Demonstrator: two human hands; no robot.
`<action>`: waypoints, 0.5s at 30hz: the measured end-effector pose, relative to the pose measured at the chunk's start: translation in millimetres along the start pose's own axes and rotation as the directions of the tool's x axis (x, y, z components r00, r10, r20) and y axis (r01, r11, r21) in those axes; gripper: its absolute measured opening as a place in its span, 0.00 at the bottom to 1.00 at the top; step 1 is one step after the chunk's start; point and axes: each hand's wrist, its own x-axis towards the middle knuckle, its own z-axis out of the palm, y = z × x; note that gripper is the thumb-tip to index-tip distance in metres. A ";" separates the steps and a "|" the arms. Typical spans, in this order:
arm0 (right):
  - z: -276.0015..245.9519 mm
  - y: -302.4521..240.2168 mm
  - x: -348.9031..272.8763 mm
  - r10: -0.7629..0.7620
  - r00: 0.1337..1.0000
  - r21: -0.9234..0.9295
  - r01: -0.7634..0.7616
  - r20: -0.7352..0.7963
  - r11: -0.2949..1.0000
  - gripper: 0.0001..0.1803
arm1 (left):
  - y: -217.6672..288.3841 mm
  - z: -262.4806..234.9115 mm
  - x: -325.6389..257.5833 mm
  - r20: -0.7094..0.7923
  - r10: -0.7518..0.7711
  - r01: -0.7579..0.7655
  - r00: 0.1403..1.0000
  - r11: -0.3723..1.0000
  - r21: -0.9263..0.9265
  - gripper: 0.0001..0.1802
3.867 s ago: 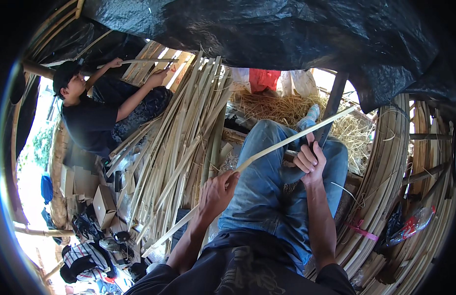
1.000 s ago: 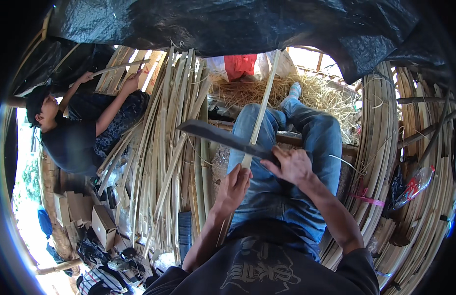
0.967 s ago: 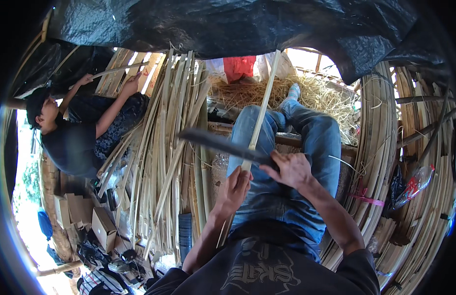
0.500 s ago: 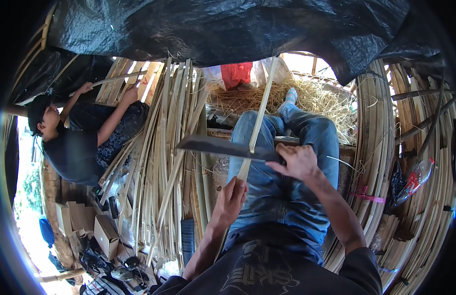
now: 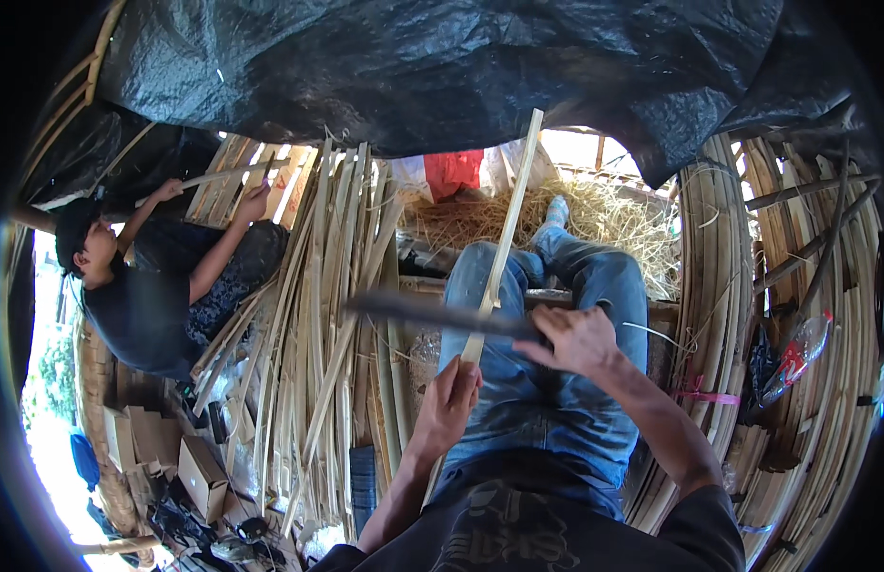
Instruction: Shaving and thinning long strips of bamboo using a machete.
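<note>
My left hand (image 5: 448, 405) is closed round the near end of a long pale bamboo strip (image 5: 511, 224), which slants up and away over my lap. My right hand (image 5: 580, 338) grips the handle of a machete (image 5: 432, 313). Its dark blade is smeared by motion and points left, lying across the strip a little beyond my left hand. Just beyond the blade, a small curl or notch shows on the strip. The machete's handle is mostly hidden in my fingers.
A thick bundle of bamboo strips (image 5: 318, 334) lies on the left, and another bundle (image 5: 713, 267) on the right has a pink tie (image 5: 706, 394). Shavings (image 5: 623, 224) heap past my foot. A co-worker (image 5: 142, 291) sits at left holding a strip. Black sheeting (image 5: 442, 76) hangs overhead.
The machete blade has shifted slightly toward me along the strip and is now blurred. My left hand keeps its hold. The co-worker's near hand has moved a little, and the whole view has tilted slightly.
</note>
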 end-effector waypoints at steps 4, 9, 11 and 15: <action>-6.0 33.9 5.5 0.018 0.999 -0.078 -0.015 0.044 0.997 0.31 | 1.2 0.3 -4.8 0.018 0.010 -0.011 1.000 0.999 0.053 0.16; -5.3 31.3 3.3 0.113 0.993 -0.056 -0.114 -0.019 0.992 0.32 | 7.6 2.0 -6.8 0.035 0.023 -0.024 0.999 0.999 0.022 0.16; -6.7 23.4 -1.1 0.003 0.997 -0.037 -0.006 -0.083 0.999 0.31 | 5.2 -3.2 -7.0 0.033 0.032 -0.032 0.999 0.999 -0.009 0.16; -23.5 47.4 1.3 -0.082 0.996 -0.125 0.086 0.040 0.988 0.31 | 10.8 -5.1 -15.4 0.007 0.017 -0.017 1.000 1.000 0.003 0.16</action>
